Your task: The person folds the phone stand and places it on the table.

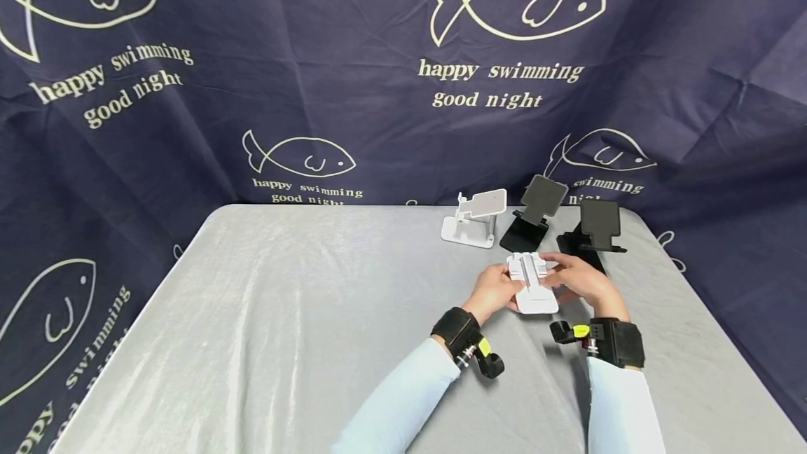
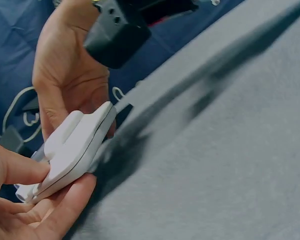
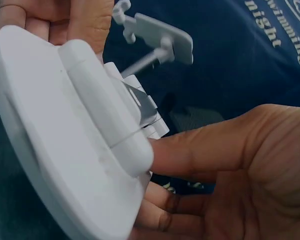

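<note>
A folded white phone stand (image 1: 534,293) is held above the table's right half, between both hands. My left hand (image 1: 494,289) pinches its left edge; in the left wrist view the thumb lies on top and the fingers (image 2: 72,202) underneath. On the opposite side my right hand (image 1: 583,279) grips the stand, its thumb (image 3: 200,150) against the hinge end in the right wrist view. That close view shows the stand's smooth base and thick rounded hinge (image 3: 107,107). Part of the right hand's fingers is hidden behind the stand.
Behind the hands stand an unfolded white phone stand (image 1: 469,230), a black phone stand (image 1: 526,230) and a second black one (image 1: 599,223) farther right. A grey cloth covers the table (image 1: 284,314). A dark blue fish-print curtain (image 1: 378,54) hangs behind it.
</note>
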Tool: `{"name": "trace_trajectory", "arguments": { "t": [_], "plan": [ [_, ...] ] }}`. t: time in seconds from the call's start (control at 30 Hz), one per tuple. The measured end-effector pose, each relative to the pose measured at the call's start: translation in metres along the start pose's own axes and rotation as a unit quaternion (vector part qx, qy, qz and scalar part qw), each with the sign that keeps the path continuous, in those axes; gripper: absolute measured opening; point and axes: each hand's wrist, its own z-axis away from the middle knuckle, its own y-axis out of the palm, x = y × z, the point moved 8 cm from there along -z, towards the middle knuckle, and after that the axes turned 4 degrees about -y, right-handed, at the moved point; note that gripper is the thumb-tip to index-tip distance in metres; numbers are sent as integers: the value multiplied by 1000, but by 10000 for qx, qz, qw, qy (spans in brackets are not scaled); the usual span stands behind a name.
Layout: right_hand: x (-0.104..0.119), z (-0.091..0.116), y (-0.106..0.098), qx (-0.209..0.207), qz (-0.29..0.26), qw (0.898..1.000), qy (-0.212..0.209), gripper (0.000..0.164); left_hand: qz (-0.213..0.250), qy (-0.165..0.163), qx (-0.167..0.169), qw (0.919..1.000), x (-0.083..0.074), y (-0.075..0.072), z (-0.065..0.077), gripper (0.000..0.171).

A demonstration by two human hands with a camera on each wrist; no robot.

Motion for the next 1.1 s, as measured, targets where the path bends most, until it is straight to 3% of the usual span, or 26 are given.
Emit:
{"name": "trace_trajectory", "arguments": {
  "t": [0.17, 0.37, 0.6, 0.7, 0.83, 1.1],
  "plan": [
    [-11, -3, 0, -39, -109, 9998, 136, 73, -749, 206, -445, 9960, 1, 2, -2, 10],
    [-15, -6, 1, -134, -16, 9997, 194, 73, -1300, 454, -852, 9868, -1, -1, 1, 15],
    [-10, -9, 8, -126, 132, 9998, 126, 72, -2314, 767, -1510, 9580, -4, -10, 6, 9],
    [-6, -12, 12, -193, 233, 9995, 36, 72, -2466, 838, -1678, 9508, -4, -14, 8, 8],
    [-2, -16, 15, -313, 356, 9988, -74, 72, -2472, 952, -1813, 9471, -5, -16, 11, 11],
    [-3, -18, 18, -351, 519, 9980, 32, 70, -2646, 1108, -1953, 9378, -6, -16, 18, 30]
  ]
}}
